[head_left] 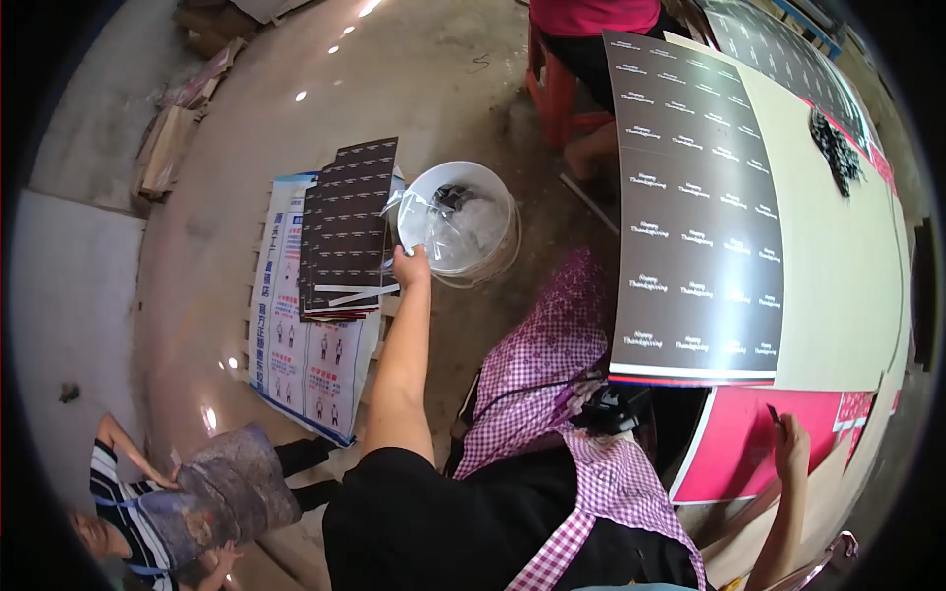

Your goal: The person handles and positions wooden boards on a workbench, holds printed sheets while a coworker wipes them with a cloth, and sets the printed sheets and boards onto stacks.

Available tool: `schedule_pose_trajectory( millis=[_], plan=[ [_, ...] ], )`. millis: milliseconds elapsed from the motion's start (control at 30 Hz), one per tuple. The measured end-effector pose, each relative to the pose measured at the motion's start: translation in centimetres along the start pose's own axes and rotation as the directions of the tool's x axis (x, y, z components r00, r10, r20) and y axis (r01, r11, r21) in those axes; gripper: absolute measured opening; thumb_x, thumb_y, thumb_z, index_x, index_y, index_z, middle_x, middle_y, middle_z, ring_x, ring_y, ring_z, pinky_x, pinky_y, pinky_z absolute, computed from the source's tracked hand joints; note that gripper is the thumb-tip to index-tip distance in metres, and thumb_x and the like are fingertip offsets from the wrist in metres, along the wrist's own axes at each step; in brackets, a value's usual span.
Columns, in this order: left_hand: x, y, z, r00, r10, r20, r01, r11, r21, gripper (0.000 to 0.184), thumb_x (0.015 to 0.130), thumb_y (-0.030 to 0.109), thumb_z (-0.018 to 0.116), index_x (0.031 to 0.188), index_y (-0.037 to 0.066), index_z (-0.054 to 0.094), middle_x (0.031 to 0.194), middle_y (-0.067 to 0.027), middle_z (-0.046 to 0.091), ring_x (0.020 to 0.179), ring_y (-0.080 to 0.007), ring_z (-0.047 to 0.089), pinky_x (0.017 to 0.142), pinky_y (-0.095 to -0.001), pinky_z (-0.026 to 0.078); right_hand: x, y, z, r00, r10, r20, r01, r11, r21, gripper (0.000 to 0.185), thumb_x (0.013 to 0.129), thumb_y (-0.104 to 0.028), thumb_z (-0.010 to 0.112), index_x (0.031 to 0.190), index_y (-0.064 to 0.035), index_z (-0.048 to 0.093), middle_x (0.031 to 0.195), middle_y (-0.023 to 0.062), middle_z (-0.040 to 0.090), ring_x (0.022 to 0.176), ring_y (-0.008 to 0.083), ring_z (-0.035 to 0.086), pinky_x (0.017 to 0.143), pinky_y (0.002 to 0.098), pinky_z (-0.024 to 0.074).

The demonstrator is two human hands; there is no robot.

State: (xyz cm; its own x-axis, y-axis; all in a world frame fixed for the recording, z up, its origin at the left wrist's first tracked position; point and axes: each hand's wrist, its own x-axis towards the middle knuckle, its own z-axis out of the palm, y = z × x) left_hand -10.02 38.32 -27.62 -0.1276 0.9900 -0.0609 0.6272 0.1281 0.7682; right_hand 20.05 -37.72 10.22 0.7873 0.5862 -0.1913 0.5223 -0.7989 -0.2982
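Note:
My left hand [412,268] is closed on crumpled clear plastic film [434,231] at the near rim of a white bucket [507,246]. Thin white strips [355,295] stick out to the left beside that hand, over a stack of dark printed sheets [345,217]. At the lower right my right hand [791,448] is closed around a small dark tool [774,415], above a pink sheet [729,443]. Dark sheets printed "Happy Thanksgiving" [690,222] lie on the table just beyond it.
A blue-and-white printed sheet [320,374] lies under the dark stack. One person [212,492] in a stained apron is at the lower left. Another, in a pink top [596,15], sits by a red stool [552,89]. Black netting [833,153] lies on the table's pale board [838,276].

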Motion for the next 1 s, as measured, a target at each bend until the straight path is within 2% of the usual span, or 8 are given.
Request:
schedule_pose_trajectory(
  millis=[233, 400, 500, 533, 567, 633, 733, 1000],
  plan=[
    [-2.7, 13.2, 4.7, 0.963, 0.167, 0.211, -0.081, 0.928, -0.363, 0.023, 0.078, 0.016, 0.069, 0.089, -0.003, 0.061, 0.080, -0.0120, 0.066, 0.066, -0.0193, 0.065, 0.064, -0.0302, 0.051, -1.8, -0.4, 0.4, 0.948, 0.301, 0.106, -0.306, 0.951, 0.035, 0.016, 0.092, -0.015, 0.046, 0.092, -0.0001, 0.052, 0.067, 0.0167, 0.051, 0.063, 0.0313, 0.051, 0.060, 0.0380, 0.0405],
    [-2.3, 20.9, 7.7, 0.916, 0.219, 0.337, 0.189, 0.506, -0.842, 0.026, 0.084, 0.005, 0.062, 0.104, -0.003, 0.048, 0.093, -0.0103, 0.059, 0.070, -0.0177, 0.063, 0.065, -0.0262, 0.054, -1.6, 0.3, 2.0, 0.913, 0.391, -0.117, -0.404, 0.907, -0.122, 0.023, 0.094, -0.021, 0.045, 0.097, 0.0011, 0.051, 0.084, 0.0191, 0.051, 0.080, 0.0337, 0.052, 0.072, 0.0400, 0.0410],
    [-1.1, 15.5, 9.5, 0.941, 0.132, 0.310, 0.097, 0.775, -0.625, 0.028, 0.080, 0.003, 0.064, 0.104, 0.000, 0.049, 0.096, -0.0117, 0.061, 0.072, -0.0205, 0.065, 0.067, -0.0320, 0.054, -3.2, -0.1, 2.6, 0.904, 0.367, -0.221, -0.419, 0.864, -0.279, 0.031, 0.095, -0.025, 0.046, 0.107, 0.0037, 0.046, 0.101, 0.0210, 0.048, 0.095, 0.0377, 0.048, 0.083, 0.0437, 0.0386],
    [-1.0, 11.8, 9.9, 0.942, 0.251, 0.223, -0.217, 0.962, -0.164, 0.028, 0.081, 0.006, 0.062, 0.106, 0.000, 0.050, 0.099, -0.0133, 0.061, 0.077, -0.0241, 0.065, 0.071, -0.0365, 0.053, -3.2, -0.6, 3.2, 0.896, 0.367, -0.249, -0.431, 0.851, -0.299, 0.033, 0.095, -0.026, 0.046, 0.108, 0.0040, 0.045, 0.103, 0.0210, 0.047, 0.097, 0.0381, 0.047, 0.084, 0.0441, 0.0382],
    [-1.3, 8.9, 9.5, 0.896, 0.390, 0.213, -0.443, 0.819, 0.364, 0.029, 0.081, 0.009, 0.060, 0.107, 0.001, 0.051, 0.101, -0.0149, 0.062, 0.083, -0.0276, 0.065, 0.076, -0.0409, 0.052, -3.0, -1.2, 3.4, 0.888, 0.383, -0.254, -0.448, 0.845, -0.293, 0.034, 0.095, -0.027, 0.046, 0.110, 0.0030, 0.045, 0.105, 0.0205, 0.047, 0.099, 0.0380, 0.047, 0.086, 0.0438, 0.0382],
    [-2.0, 8.7, 6.9, 0.814, 0.002, 0.581, -0.438, 0.659, 0.612, 0.034, 0.082, 0.014, 0.055, 0.114, 0.003, 0.050, 0.106, -0.0184, 0.060, 0.097, -0.0341, 0.060, 0.086, -0.0465, 0.047, -2.9, -1.4, 3.7, 0.878, 0.400, -0.264, -0.469, 0.830, -0.302, 0.034, 0.095, -0.027, 0.045, 0.110, 0.0033, 0.045, 0.105, 0.0204, 0.047, 0.100, 0.0378, 0.047, 0.086, 0.0437, 0.0379],
    [-3.5, 5.4, 6.6, 0.739, 0.037, 0.672, -0.613, 0.451, 0.649, 0.031, 0.088, 0.020, 0.047, 0.114, 0.005, 0.054, 0.107, -0.0213, 0.060, 0.103, -0.0350, 0.058, 0.088, -0.0455, 0.045, -3.8, -0.7, 3.6, 0.849, 0.453, -0.272, -0.524, 0.788, -0.324, 0.035, 0.096, -0.028, 0.043, 0.110, 0.0036, 0.046, 0.105, 0.0205, 0.048, 0.100, 0.0374, 0.047, 0.087, 0.0435, 0.0376],
    [-5.2, 4.8, 8.6, 0.662, -0.279, 0.696, -0.459, 0.583, 0.670, 0.035, 0.094, 0.024, 0.037, 0.114, 0.005, 0.059, 0.115, -0.0208, 0.059, 0.107, -0.0382, 0.057, 0.088, -0.0456, 0.047, -4.3, 0.2, 3.6, 0.805, 0.495, -0.327, -0.582, 0.765, -0.274, 0.038, 0.097, -0.031, 0.041, 0.113, 0.0033, 0.046, 0.107, 0.0206, 0.047, 0.101, 0.0362, 0.047, 0.089, 0.0429, 0.0370]
  ],
)
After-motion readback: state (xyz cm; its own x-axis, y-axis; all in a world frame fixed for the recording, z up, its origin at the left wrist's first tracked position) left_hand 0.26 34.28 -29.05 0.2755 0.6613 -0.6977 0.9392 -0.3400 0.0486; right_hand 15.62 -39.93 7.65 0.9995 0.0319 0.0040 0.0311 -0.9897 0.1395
